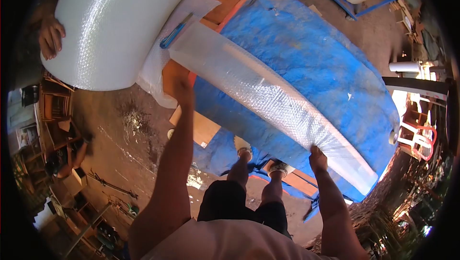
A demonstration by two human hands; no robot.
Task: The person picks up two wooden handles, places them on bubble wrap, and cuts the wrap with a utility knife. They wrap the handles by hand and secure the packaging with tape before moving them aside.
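Bubble wrap (268,99) stretches in a long sheet across the head view, unrolled from a big roll (112,25) that sits beyond the person's left hand (183,87), up and to that hand's left. The sheet runs from beside the left hand down to the right hand (317,157) and a little past it. The left hand is raised at the sheet's near edge, close to where the sheet leaves the roll; whether its fingers grip the wrap or only press against it cannot be told, since the hand shows from the back. The right hand is closed on the sheet's near edge, fingers curled over the plastic, well apart from the left hand.

Just above the left hand a blue cutter (173,34) lies on the wrap, right where roll and sheet meet. Under the sheet, between and beyond both hands, spreads a blue tarp (326,63). Another person's hand (51,36) rests on the far left end of the roll, well away from the left hand. Below the hands the person's two legs and feet (261,164) stand on a dirt floor (129,135), near the tarp's edge. A flat board (203,128) lies on the ground beside the left forearm.
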